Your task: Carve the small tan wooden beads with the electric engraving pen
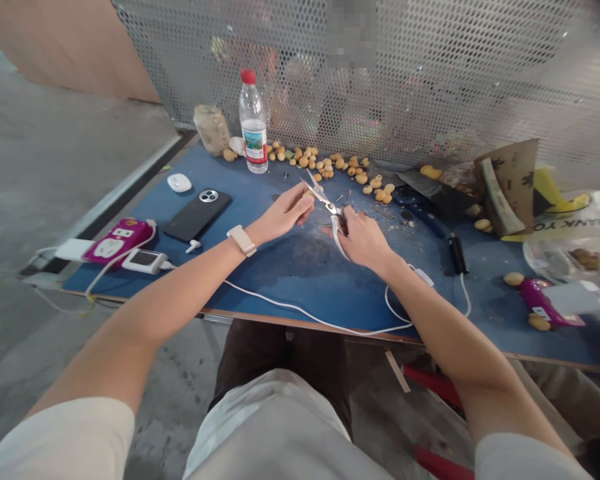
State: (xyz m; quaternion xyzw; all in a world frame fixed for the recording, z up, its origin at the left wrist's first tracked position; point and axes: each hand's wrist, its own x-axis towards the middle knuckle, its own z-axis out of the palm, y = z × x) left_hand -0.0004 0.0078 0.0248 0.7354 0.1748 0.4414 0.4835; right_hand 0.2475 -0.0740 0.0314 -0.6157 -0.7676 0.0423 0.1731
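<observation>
My left hand (281, 215) hovers over the blue tabletop (300, 283), its fingertips pinching a small yellowish object (307, 192) that is mostly hidden and looks like one of the fruits. My right hand (365, 239) is shut on the white handles of a pair of scissors (326, 202), whose metal blades point up and left, close to my left fingertips. A loose row of small yellow fruits (325, 163) lies across the far part of the table, beyond both hands. A pale wristband (241, 240) circles my left wrist.
A water bottle (253, 123) and a glass jar (211, 130) stand by a perforated metal screen (405, 73). Left of my hands lie a black phone (197, 214), white earbud case (179, 183) and pink power bank (117, 241). Cardboard (510, 187) and a plastic bag (570, 247) sit right.
</observation>
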